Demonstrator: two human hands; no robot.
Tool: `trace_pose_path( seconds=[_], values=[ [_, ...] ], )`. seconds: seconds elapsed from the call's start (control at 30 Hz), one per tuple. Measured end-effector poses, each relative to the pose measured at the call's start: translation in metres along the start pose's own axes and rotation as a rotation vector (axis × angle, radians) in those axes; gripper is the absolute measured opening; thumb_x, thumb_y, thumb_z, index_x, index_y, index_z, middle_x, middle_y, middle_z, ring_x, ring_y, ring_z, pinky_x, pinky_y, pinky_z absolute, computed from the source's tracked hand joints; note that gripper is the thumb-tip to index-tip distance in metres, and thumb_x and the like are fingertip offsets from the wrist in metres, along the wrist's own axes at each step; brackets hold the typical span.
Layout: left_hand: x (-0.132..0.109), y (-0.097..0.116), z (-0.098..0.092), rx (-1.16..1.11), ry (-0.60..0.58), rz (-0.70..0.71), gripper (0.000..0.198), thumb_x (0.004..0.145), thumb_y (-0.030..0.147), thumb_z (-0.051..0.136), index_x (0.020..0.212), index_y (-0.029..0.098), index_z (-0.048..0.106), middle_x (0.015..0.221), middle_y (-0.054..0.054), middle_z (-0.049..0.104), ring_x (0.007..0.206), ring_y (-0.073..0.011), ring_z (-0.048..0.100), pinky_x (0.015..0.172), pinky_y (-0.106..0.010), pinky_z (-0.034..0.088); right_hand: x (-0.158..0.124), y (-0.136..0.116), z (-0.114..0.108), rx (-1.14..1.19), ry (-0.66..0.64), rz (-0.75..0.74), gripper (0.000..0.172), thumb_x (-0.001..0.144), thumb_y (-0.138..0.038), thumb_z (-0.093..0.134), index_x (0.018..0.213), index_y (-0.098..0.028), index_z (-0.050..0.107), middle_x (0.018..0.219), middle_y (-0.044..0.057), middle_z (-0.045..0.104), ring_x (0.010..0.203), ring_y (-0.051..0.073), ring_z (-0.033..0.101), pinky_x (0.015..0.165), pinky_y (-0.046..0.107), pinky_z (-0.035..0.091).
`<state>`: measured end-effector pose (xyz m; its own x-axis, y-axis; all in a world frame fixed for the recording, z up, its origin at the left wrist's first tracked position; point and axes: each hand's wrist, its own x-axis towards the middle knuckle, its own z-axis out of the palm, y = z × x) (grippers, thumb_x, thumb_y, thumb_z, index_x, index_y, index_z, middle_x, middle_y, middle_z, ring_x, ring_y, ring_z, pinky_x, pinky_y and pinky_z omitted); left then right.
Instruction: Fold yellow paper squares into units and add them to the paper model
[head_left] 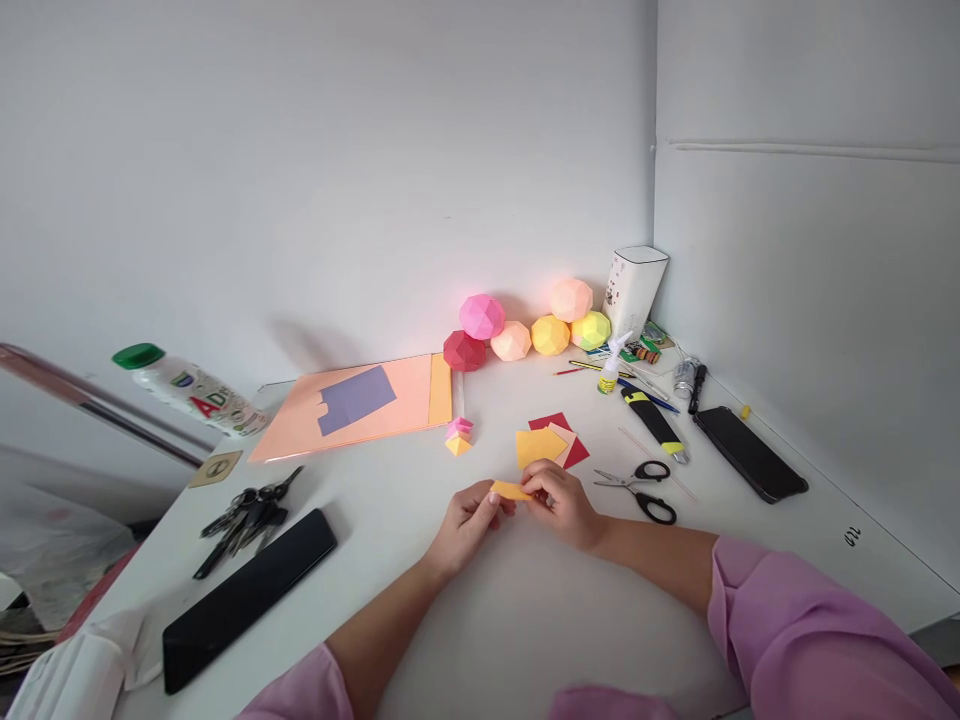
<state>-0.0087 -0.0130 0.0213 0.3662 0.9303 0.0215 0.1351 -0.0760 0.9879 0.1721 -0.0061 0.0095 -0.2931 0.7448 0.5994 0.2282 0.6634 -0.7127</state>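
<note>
Between my two hands I hold a small folded piece of yellow-orange paper (511, 490) a little above the table. My left hand (471, 520) pinches its left end between thumb and fingers. At the right end, the fingers of my right hand (561, 503) are closed on the same paper. Just beyond my right hand lie loose paper pieces: a yellow sheet (534, 446), a peach one and a red one (577, 453), overlapping. Black-handled scissors (637, 488) lie spread on the right. Small folded paper pieces (458, 436), pink and yellow, sit beyond my left hand.
Faceted paper balls (512, 341) stand against the wall. A glue bottle (610, 368), a utility knife (654, 424) and a black case (750, 453) are at right. Peach sheets (405, 419), keys (251, 515), a black phone-like slab (249, 600) and a white bottle (191, 392) are left.
</note>
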Motion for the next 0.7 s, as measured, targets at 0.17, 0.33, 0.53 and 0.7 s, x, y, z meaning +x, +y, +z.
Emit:
trace_pose_path(
  seconds=[0.17,0.33,0.53,0.7],
  values=[
    [0.002,0.005,0.001,-0.042,0.023,-0.112,0.038,0.085,0.049,0.044,0.069,0.017,0.057,0.070,-0.001,0.060,0.057,-0.0116,0.049,0.059,-0.024,0.042,0.000,0.000,0.000,-0.040,-0.077,-0.020,0.006,0.081,-0.015,0.050,0.081,-0.021,0.052,0.087,0.006,0.052,0.063,0.012,0.049,0.046,0.022,0.042],
    [0.003,0.003,0.001,-0.084,0.070,-0.135,0.037,0.084,0.050,0.045,0.069,0.017,0.054,0.065,0.001,0.058,0.055,-0.0112,0.050,0.058,-0.024,0.041,0.002,-0.001,-0.001,-0.033,-0.117,-0.020,0.012,0.080,-0.024,0.058,0.091,-0.020,0.055,0.091,0.007,0.054,0.062,0.011,0.050,0.045,0.022,0.043],
    [0.003,-0.005,0.001,-0.155,0.081,-0.148,0.038,0.084,0.052,0.045,0.067,0.018,0.050,0.059,0.002,0.057,0.054,-0.0114,0.051,0.057,-0.024,0.041,0.002,0.001,-0.001,-0.021,-0.124,0.001,0.016,0.082,-0.029,0.059,0.093,-0.019,0.056,0.091,0.007,0.058,0.057,0.010,0.049,0.045,0.022,0.044],
    [0.003,-0.005,0.002,-0.151,0.082,-0.162,0.039,0.083,0.053,0.045,0.067,0.018,0.050,0.060,0.001,0.058,0.055,-0.0119,0.052,0.057,-0.024,0.041,0.001,0.000,-0.003,0.003,-0.127,0.025,0.013,0.084,-0.027,0.056,0.093,-0.019,0.055,0.089,0.006,0.059,0.057,0.009,0.049,0.048,0.021,0.044]
  ],
)
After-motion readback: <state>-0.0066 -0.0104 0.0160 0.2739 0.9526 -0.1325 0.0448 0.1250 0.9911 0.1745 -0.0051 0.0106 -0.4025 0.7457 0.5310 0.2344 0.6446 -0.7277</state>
